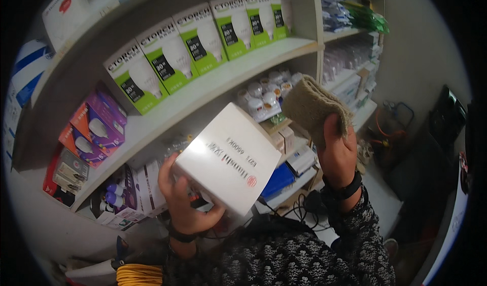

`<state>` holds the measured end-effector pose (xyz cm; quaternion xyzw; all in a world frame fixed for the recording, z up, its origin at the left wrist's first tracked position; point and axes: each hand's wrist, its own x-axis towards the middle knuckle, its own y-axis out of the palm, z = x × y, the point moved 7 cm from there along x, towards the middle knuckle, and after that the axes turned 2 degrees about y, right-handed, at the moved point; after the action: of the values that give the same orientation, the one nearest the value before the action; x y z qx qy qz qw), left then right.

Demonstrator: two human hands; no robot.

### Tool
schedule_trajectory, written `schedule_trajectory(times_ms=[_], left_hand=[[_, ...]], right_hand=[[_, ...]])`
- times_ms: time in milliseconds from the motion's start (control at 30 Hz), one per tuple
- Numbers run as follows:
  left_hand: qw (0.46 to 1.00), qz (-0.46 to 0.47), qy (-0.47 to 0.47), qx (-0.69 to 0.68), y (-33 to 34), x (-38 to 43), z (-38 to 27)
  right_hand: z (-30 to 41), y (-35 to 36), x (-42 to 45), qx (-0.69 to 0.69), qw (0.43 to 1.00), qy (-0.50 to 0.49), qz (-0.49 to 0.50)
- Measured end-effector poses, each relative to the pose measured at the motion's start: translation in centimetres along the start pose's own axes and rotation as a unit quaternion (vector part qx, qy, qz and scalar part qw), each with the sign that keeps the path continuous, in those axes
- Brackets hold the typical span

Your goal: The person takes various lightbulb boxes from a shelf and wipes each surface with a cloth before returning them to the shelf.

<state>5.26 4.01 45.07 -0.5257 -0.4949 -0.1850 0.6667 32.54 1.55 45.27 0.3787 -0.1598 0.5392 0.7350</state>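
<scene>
A white cardboard box (232,153) with printing on its upper face is held in front of me at a tilt. My left hand (190,202) grips it along its lower left side, thumb and fingers spread around the edges. To the right of the box, my right hand (338,153) pinches a folded tan cloth (314,103), the thumb pressed on its near side. Box and cloth are apart. Behind the box, part of the lower shelf is hidden.
Green-and-white light bulb boxes (198,46) stand in a row on the shelf (182,111). Purple-and-orange bulb boxes (95,122) sit at its left end. Small round lamp fittings (266,92) fill the shelf below. Black cables (304,210) hang near my waist; a yellow coil (139,274) lies lower left.
</scene>
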Motion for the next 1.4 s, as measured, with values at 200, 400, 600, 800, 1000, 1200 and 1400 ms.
schedule_trajectory(times_ms=[200, 400, 600, 800, 1000, 1200, 1400], left_hand=[[0.997, 0.047, 0.025, -0.058, 1.8, -1.3, -0.2], [0.988, 0.028, -0.045, -0.148, 1.5, -1.4, 0.9], [0.989, 0.035, -0.051, -0.131, 0.9, -2.3, 2.5], [0.984, 0.045, -0.025, -0.168, 1.6, -2.9, 1.7], [0.982, 0.048, -0.012, -0.183, 1.8, -2.6, 1.0], [0.969, 0.007, -0.108, -0.222, 1.7, -4.3, 4.2], [0.836, -0.001, -0.261, -0.482, 3.9, -6.2, 6.6]], right_hand=[[2.6, 9.1, -2.4, -0.334, 0.885, -0.172, 0.274], [1.7, 10.7, -5.9, -0.391, 0.834, -0.126, 0.368], [2.1, 8.8, -5.9, -0.326, 0.853, -0.038, 0.406], [3.3, 5.7, -2.1, -0.085, 0.992, -0.047, 0.077], [2.2, 9.3, -2.3, -0.430, 0.846, -0.174, 0.264], [1.8, 9.5, -3.8, -0.318, 0.869, -0.110, 0.363], [0.4, 6.2, -3.6, 0.046, 0.965, 0.101, 0.239]])
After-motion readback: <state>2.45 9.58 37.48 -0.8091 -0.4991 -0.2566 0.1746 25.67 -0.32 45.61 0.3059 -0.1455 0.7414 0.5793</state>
